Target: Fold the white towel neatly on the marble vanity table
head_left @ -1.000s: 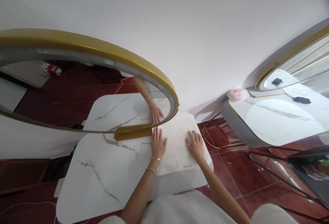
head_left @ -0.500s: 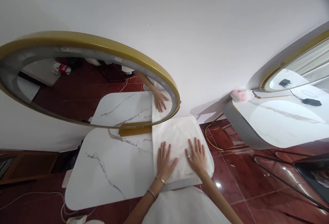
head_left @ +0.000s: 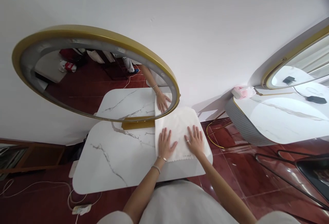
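Note:
A white cloth point(head_left: 177, 119) with a scalloped edge lies flat over the right end of a white marble-patterned table point(head_left: 133, 162). My left hand point(head_left: 166, 145) rests palm down on the cloth's left part, fingers spread. On its right part lies my right hand point(head_left: 194, 141), also flat with fingers apart and a ring on one finger. Beyond the hands stands a round gold-framed mirror point(head_left: 105, 80), which reflects one hand and part of the cloth. A gold base point(head_left: 137, 124) under the mirror meets the cloth's left edge.
At the right is a second marble-patterned table point(head_left: 282, 121) with a tissue pack point(head_left: 243, 92), a black adapter point(head_left: 316, 99) and another gold-framed mirror point(head_left: 295, 57). A black chair point(head_left: 313, 172) stands at lower right. A power strip point(head_left: 81, 209) with cables lies on the red tiled floor.
Both hands and the cloth have slid away from me, toward the wall. More bare tabletop shows along the near edge. The view has also shifted slightly.

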`<state>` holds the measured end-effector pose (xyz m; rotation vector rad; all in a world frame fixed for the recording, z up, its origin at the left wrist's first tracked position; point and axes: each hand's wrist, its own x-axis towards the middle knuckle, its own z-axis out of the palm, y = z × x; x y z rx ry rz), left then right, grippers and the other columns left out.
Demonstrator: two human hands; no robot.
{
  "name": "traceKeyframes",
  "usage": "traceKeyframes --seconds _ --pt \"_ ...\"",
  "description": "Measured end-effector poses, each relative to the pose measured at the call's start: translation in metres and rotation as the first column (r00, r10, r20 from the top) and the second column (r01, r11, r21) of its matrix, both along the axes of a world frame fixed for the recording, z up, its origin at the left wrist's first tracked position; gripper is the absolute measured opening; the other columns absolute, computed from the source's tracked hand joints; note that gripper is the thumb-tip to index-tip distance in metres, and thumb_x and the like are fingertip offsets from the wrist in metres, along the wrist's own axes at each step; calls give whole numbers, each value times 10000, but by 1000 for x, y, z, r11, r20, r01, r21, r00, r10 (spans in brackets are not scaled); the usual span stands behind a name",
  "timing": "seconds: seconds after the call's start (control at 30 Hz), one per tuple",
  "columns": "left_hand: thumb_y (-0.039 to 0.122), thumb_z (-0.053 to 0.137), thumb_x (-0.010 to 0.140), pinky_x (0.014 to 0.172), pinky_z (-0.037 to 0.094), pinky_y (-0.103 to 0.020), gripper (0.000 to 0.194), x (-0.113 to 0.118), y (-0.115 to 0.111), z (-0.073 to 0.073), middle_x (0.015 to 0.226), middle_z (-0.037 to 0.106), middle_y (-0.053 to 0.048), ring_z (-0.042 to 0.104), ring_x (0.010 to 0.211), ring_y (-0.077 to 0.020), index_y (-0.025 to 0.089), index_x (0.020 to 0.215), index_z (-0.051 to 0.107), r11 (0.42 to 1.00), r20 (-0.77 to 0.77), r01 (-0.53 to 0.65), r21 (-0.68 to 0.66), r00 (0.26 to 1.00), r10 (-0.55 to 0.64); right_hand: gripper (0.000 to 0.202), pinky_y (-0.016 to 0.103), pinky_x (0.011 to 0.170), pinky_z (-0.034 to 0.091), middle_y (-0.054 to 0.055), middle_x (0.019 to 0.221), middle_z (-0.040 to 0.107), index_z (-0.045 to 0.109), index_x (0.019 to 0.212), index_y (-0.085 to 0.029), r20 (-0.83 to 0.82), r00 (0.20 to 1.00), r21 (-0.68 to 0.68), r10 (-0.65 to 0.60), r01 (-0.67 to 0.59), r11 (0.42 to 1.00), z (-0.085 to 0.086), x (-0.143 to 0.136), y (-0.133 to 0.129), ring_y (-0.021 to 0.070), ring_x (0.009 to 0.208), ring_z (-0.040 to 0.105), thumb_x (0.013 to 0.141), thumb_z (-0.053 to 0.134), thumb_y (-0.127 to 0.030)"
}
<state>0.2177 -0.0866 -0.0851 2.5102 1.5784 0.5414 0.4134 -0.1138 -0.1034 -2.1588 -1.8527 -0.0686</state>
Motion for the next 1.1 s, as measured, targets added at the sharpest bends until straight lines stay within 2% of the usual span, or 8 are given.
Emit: traceKeyframes --seconds 0.13,0.23,0.4,0.53,0.63,0.8,1.0,1.1 --pt "462 476 903 1142 258 -481 692 -21 -55 1 1563 189 -104 163 1443 -269 210 1494 218 1000 -19 -21 2 1000 21 599 482 1148 160 79 1581 100 236 1498 -229 -21 998 33 54 -53 998 -3 -17 -50 266 1449 80 958 309 -478" --pt "451 497 894 1113 313 -484 661 -30 -71 -3 1552 216 -119 205 1429 -283 210 1471 283 999 -28 -44 -1 999 44 594 493 1143 168 79 1574 140 261 1488 -233 -57 995 45 77 -75 996 -4 -25 -66 264 1446 97 953 309 -488" --pt "307 458 916 1101 345 -462 440 -26 -25 -2 1552 209 -107 229 1421 -272 212 1346 469 981 63 -183 69 982 179 534 489 1036 330 98 1413 444 525 1300 -238 -233 972 79 -19 38 996 3 -22 -50 277 1311 360 928 331 -567" --pt "345 501 892 1150 242 -513 539 -19 30 0 1582 84 -110 98 1448 -320 194 1401 408 975 60 -218 45 975 215 505 445 912 429 116 1152 613 619 1110 -186 -360 927 167 -101 171 971 8 -16 -18 272 1094 509 922 347 -567" --pt "391 513 881 1156 214 -530 586 -18 50 -4 1586 73 -89 49 1451 -325 208 1423 381 979 42 -203 18 979 202 501 450 1002 379 136 1313 527 558 1231 -167 -313 949 201 -46 114 973 3 -14 2 275 1250 422 940 327 -503" --pt "437 466 900 1167 214 -485 686 -33 48 -9 1584 73 -105 59 1456 -281 169 1488 235 977 42 -210 39 977 209 535 465 1122 229 143 1503 314 352 1435 -149 -88 996 140 30 -18 990 -10 -24 8 256 1421 200 971 273 -401" --pt "462 456 906 1158 231 -486 727 -70 44 -9 1581 75 -116 75 1455 -273 169 1504 164 973 48 -220 66 975 217 600 494 1123 215 96 1580 90 167 1512 -261 -33 999 101 43 -39 994 -9 -62 -5 282 1442 130 960 326 -435" --pt "470 456 908 1155 237 -481 724 -100 46 -9 1580 80 -118 79 1455 -273 168 1503 173 968 38 -232 92 972 230 646 552 1126 165 84 1582 71 77 1523 -265 -9 993 95 121 -120 988 -5 -92 -3 299 1447 90 955 339 -428"
